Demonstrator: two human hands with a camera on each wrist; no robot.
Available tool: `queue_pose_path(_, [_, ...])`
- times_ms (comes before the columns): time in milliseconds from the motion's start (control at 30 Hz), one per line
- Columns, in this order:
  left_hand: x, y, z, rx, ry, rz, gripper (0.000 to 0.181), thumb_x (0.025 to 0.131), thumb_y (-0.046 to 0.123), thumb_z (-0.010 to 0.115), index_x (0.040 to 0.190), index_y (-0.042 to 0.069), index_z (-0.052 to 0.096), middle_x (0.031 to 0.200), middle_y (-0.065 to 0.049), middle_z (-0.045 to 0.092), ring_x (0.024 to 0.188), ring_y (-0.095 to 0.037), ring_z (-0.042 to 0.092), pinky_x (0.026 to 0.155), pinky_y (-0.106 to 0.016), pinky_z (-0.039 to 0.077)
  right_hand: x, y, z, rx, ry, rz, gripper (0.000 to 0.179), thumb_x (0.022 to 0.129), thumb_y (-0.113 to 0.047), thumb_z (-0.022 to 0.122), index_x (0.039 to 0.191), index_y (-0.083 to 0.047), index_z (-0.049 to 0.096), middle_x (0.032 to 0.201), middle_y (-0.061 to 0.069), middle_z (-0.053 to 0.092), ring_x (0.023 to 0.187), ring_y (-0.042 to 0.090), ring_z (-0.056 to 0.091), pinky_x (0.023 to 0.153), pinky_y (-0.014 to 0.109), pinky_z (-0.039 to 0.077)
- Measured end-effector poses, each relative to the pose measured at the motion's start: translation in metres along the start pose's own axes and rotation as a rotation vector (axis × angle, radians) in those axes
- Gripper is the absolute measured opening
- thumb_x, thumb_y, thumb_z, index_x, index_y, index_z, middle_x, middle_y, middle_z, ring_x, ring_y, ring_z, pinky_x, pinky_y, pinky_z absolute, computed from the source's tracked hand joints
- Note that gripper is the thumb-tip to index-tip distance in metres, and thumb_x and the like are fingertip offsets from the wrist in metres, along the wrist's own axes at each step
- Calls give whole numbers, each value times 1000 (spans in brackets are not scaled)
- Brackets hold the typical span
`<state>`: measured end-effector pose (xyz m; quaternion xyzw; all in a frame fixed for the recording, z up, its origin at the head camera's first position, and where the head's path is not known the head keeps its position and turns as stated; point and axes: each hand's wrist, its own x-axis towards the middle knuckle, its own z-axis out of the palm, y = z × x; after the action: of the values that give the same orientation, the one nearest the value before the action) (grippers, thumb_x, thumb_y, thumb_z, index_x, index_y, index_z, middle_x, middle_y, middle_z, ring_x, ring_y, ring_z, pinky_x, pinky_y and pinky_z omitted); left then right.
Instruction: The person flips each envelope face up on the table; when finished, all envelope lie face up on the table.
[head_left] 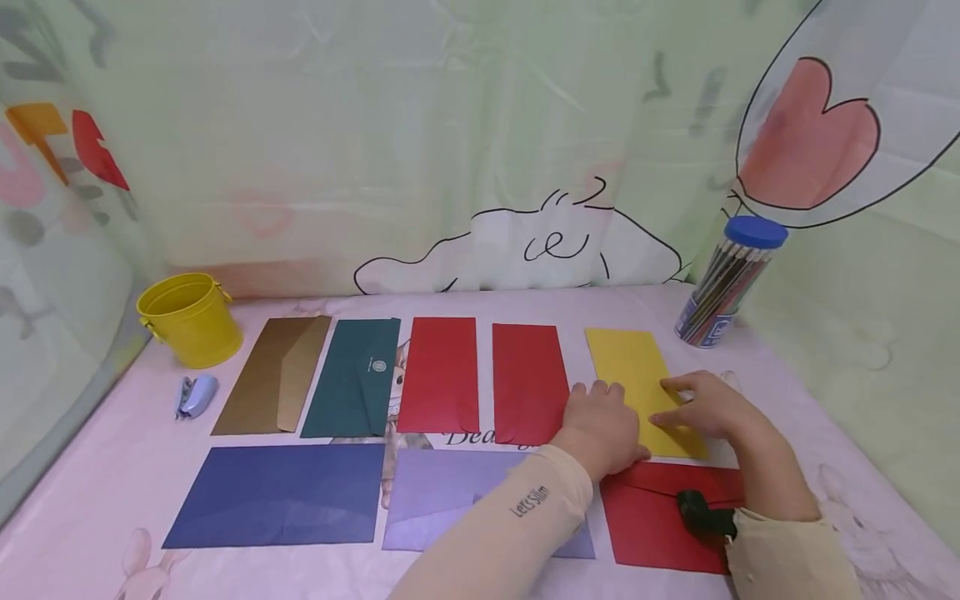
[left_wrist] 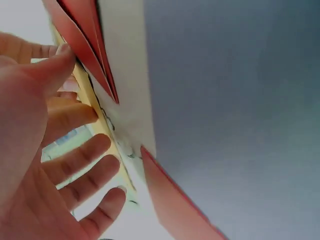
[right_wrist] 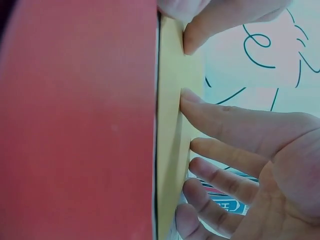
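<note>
A yellow envelope (head_left: 626, 358) lies flat at the right end of the back row, with both hands at it. My left hand (head_left: 603, 425) is at its left edge, between it and a red envelope (head_left: 528, 375). Relaxed fingers of that hand (left_wrist: 60, 145) reach along the yellow paper in the left wrist view. My right hand (head_left: 712, 408) comes from the right, its thumb and fingertips touching the yellow envelope's surface. In the right wrist view its fingers (right_wrist: 225, 120) are spread and lightly bent. Nearest me, below the hands, lies a red envelope with a flap (head_left: 667, 533).
Further left lie another red envelope (head_left: 438, 375), a green one (head_left: 348, 383) and a brown one (head_left: 262, 375). In front are a blue envelope (head_left: 277, 496) and a purple one (head_left: 423, 487), partly under my left sleeve. A yellow bucket (head_left: 198, 329), small stapler (head_left: 197, 396) and pencil jar (head_left: 723, 287) stand around.
</note>
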<state>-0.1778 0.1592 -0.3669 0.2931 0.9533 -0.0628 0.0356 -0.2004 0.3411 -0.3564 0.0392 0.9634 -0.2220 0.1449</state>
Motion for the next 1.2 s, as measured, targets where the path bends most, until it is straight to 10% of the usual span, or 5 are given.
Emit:
queue_pose_path(233, [-3,7,-7,212,-5,168,26,98,50,59,121,43,70,120,19,63,110,-6,55,108,-33,34,-1,-4,-2,-4,-6,16,82,85,-35,80,142,12,45,139,40,39,125,58,31,97,66,40])
queue_pose_path(433, [-7,4,-10,189,33,227,36,96,44,65,131,35,60,94,18,67,95,-6,62,105,-29,40,-6,2,-11,45,-59,59,87,89,-49,71,145,10,41,139,40,41,119,54,43,91,62,47])
queue_pose_path(633, [-9,-6,-12,-91,152,94,86,95,36,67,159,38,9,107,7,61,65,-9,59,68,-27,51,-6,7,-18,389,-45,33,90,101,-64,35,155,7,22,145,36,42,120,46,56,93,52,51])
queue_pose_path(967, [-11,-27,-5,-811,309,-135,73,79,9,83,138,26,43,100,7,65,68,-5,55,60,-18,45,-1,-6,-1,333,-70,-83,78,103,-45,54,158,-1,23,144,36,43,118,44,58,89,48,54])
queue_pose_path(1200, [-15,-31,-4,-953,208,-251,64,78,19,86,130,23,50,87,8,64,69,-3,56,59,-22,47,1,-8,3,279,-77,-93,84,94,-41,70,158,-5,29,146,36,40,125,51,46,92,56,50])
